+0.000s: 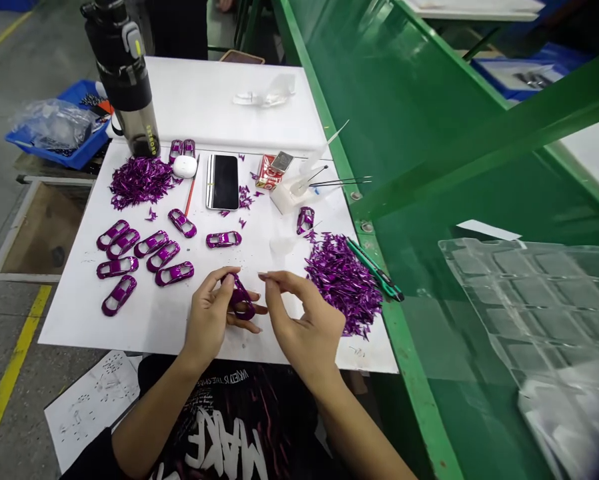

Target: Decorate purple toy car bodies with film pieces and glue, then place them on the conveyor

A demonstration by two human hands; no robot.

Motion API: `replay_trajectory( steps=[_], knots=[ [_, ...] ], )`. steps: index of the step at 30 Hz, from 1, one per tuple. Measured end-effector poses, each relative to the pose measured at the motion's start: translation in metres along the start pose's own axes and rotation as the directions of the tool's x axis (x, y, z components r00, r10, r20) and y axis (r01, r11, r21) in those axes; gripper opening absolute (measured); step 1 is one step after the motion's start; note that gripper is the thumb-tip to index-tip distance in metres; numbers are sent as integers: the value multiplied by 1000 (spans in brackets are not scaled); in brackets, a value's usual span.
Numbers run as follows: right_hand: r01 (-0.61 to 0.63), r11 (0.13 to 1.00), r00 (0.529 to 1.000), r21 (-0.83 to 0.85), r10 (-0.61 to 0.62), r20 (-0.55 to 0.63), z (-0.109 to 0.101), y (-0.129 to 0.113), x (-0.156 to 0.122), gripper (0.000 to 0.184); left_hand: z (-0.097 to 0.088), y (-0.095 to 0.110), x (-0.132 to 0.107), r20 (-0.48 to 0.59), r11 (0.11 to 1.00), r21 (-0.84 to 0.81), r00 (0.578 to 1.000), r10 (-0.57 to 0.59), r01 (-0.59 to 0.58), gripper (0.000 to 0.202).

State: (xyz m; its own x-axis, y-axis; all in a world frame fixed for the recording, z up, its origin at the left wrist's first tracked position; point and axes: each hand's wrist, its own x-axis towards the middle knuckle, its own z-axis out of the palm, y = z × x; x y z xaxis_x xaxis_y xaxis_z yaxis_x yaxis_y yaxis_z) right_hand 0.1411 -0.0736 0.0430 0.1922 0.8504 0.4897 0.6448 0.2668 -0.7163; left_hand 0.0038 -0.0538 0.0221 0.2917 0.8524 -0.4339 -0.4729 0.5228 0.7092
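My left hand (214, 310) grips a shiny purple toy car body (241, 298) between thumb and fingers, above the front of the white table. Close by on its right, my right hand (299, 310) has thumb and index finger pinched together; whatever sits between the tips is too small to make out. Beside that hand lies a big heap of small purple pieces (344, 283). Several more purple car bodies (152, 244) rest on the table to the left, and a single car body (223, 239) lies just beyond my hands.
A tall bottle (129, 87) stands back left by a second purple heap (140, 183). Mid-table are a phone (223, 182), white earbud case (184, 167), red pencil (191, 190) and white block (285, 197). A green cutter (374, 270) lies at the right, along the green metal edge (399, 347).
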Motion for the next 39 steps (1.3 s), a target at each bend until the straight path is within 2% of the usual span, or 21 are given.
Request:
replay_trajectory(
  steps=[2, 6, 12, 17, 20, 23, 26, 28, 31, 33, 34, 36, 38, 39],
  knots=[
    [94, 995, 995, -36, -95, -30, 5, 1, 0, 14, 0, 2, 3, 0, 1000, 1, 1000, -6, 6, 50],
    [156, 988, 988, -20, -156, -16, 9, 2, -1, 22, 1, 1, 6, -30, 1000, 21, 1000, 0, 0, 42],
    [303, 951, 953, -53, -302, 33, 12, 5, -7, 34, 2, -2, 9, -89, 997, 65, 995, 39, -33, 40],
    [323, 946, 944, -28, -320, 79, 9, 5, -5, 41, 8, -2, 8, -151, 999, 6, 987, 47, -47, 38],
    [211, 975, 970, 66, -217, 107, 8, 1, -6, 40, 14, -4, 6, -209, 998, -32, 977, 44, -52, 43],
    [136, 989, 982, 62, -143, 127, 10, 0, -16, 37, 19, -6, 5, -198, 994, -71, 978, 68, -84, 49],
    [235, 970, 970, -68, -229, 78, 16, 8, -31, 48, 25, -6, 4, -215, 988, -50, 968, 132, -146, 57],
    [293, 944, 955, -153, -282, 88, 19, 14, -38, 53, 27, -10, 2, -236, 987, -22, 960, 150, -160, 61],
    [311, 926, 948, -213, -287, 135, 18, 15, -36, 44, 27, -22, -6, -326, 979, 47, 924, 201, -197, 63],
    [308, 938, 945, -159, -283, 162, 14, 9, -31, 40, 26, -30, -16, -390, 967, 136, 885, 253, -216, 60],
    [302, 947, 944, -107, -281, 174, 11, 5, -28, 40, 24, -32, -21, -385, 955, 189, 877, 287, -229, 59],
    [265, 964, 939, 21, -263, 220, 3, -3, -23, 42, 17, -34, -32, -303, 919, 289, 885, 354, -268, 58],
    [159, 979, 934, 127, -191, 302, -8, -9, -20, 38, 7, -33, -43, -177, 900, 307, 911, 372, -308, 69],
    [71, 984, 926, 163, -126, 356, -13, -11, -19, 35, 0, -32, -47, -123, 914, 270, 931, 344, -303, 81]
  ],
)
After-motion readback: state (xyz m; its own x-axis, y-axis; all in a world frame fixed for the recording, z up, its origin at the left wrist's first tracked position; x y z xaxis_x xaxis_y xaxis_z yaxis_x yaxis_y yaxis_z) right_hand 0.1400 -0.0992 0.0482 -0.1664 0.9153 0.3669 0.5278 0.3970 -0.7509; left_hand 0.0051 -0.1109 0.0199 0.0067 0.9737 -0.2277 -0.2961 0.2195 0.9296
